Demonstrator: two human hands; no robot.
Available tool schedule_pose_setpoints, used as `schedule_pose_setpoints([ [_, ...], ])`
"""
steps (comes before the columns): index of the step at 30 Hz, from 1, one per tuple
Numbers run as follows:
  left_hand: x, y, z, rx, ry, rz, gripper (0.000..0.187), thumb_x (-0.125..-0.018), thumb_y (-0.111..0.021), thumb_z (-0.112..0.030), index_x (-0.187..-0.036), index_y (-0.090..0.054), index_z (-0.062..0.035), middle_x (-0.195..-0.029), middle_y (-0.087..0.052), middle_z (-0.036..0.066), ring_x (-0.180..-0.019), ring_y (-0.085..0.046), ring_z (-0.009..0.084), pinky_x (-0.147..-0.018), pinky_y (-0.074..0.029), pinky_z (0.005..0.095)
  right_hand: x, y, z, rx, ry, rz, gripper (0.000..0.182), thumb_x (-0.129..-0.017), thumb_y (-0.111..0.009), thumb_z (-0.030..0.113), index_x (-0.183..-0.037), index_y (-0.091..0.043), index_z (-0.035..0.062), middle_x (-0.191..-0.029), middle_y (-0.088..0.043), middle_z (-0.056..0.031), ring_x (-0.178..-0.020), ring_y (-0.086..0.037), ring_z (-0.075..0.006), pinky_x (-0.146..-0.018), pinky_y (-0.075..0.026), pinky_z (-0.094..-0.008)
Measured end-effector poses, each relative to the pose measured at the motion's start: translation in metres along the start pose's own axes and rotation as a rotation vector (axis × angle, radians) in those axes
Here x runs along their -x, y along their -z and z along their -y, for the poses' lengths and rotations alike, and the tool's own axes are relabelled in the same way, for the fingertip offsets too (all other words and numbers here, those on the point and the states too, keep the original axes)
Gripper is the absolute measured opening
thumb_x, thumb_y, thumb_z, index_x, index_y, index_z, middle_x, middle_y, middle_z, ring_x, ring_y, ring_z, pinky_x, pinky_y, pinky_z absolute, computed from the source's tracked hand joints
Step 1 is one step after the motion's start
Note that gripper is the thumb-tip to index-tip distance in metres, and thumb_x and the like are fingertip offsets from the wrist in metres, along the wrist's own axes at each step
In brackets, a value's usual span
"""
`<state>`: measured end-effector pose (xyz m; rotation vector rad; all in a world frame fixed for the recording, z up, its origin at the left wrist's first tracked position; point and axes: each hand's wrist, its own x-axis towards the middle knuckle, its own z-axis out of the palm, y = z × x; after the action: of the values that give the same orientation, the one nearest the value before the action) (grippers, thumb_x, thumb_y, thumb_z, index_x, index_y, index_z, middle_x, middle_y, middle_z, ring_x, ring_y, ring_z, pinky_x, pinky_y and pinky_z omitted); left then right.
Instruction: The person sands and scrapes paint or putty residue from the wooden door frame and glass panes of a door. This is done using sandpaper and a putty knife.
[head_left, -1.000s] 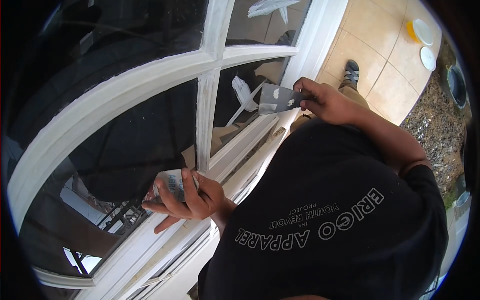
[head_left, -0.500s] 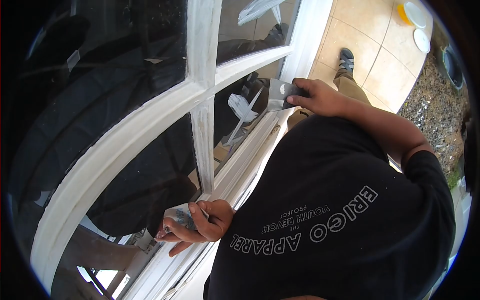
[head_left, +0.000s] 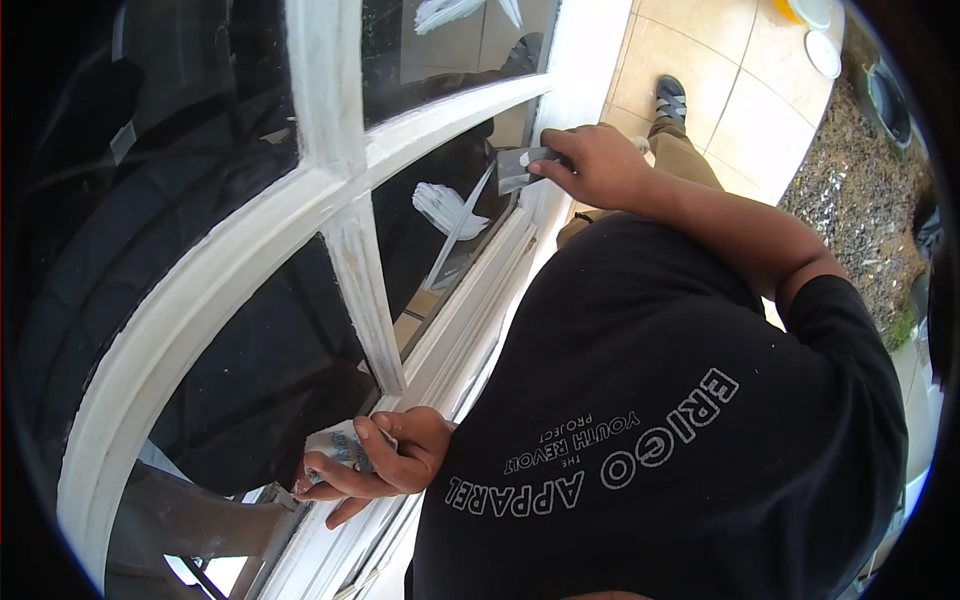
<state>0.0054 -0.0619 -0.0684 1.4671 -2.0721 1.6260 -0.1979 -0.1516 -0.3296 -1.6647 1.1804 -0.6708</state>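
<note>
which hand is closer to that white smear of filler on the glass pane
Right. The right hand holds a putty knife beside the white smear; the left hand grips folded sandpaper farther along the frame.

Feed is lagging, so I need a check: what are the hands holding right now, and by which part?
The right hand grips a grey metal putty knife by its handle end, blade against the glass. The left hand pinches a folded sheet of sandpaper by its edge.

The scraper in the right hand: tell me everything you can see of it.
The scraper has a flat grey metal blade with white smears on its face. Its handle is hidden inside the right hand, which grips it. The blade points toward the glass pane, close to the white window frame; whether its edge touches the glass cannot be told.
</note>
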Motion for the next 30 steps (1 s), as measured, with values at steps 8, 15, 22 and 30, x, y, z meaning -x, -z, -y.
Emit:
schedule_pose_setpoints([
  [8,-0.0031,0.0024,-0.0043,-0.016,0.027,0.038,0.016,-0.095,-0.061,-0.037,-0.102,-0.070,-0.0256,-0.134,-0.060,0.017,-0.136,-0.042,0.0454,-0.113,0.006,0.0676,0.0027,-0.0063,-0.0001,-0.029,-0.039,-0.004,0.031,-0.095,-0.060,0.035,-0.092,-0.058,0.0042,-0.071,-0.065,-0.0178,-0.071,-0.063,-0.0400,-0.063,-0.048,-0.0487],
  [15,-0.0051,0.0017,-0.0050,-0.015,0.021,0.026,0.015,-0.095,-0.062,-0.037,-0.102,-0.070,-0.0272,-0.134,-0.060,0.016,-0.136,-0.042,0.0457,-0.112,0.007,0.0689,0.0014,-0.0004,0.0046,0.024,-0.048,0.045,0.040,-0.097,-0.050,0.047,-0.100,-0.061,0.0086,-0.075,-0.067,-0.0164,-0.076,-0.066,-0.0387,-0.068,-0.050,-0.0497],
  [22,-0.0030,-0.0007,-0.0033,0.010,0.005,-0.004,0.015,-0.094,-0.063,-0.038,-0.101,-0.070,-0.0270,-0.133,-0.061,0.016,-0.135,-0.043,0.0458,-0.112,0.007,0.0682,-0.0009,0.0007,0.0049,0.034,-0.057,0.099,0.039,-0.097,-0.050,0.047,-0.103,-0.060,0.0093,-0.075,-0.067,-0.0162,-0.077,-0.066,-0.0384,-0.069,-0.050,-0.0499],
  [30,-0.0036,-0.0014,-0.0038,0.027,-0.009,-0.024,0.015,-0.095,-0.062,-0.035,-0.100,-0.071,-0.0243,-0.131,-0.061,0.017,-0.135,-0.042,0.0464,-0.113,0.006,0.0677,-0.0012,-0.0019,0.0068,-0.018,0.017,-0.053,0.036,-0.095,-0.059,0.039,-0.101,-0.061,0.0038,-0.072,-0.063,-0.0184,-0.075,-0.063,-0.0400,-0.069,-0.047,-0.0491],
])
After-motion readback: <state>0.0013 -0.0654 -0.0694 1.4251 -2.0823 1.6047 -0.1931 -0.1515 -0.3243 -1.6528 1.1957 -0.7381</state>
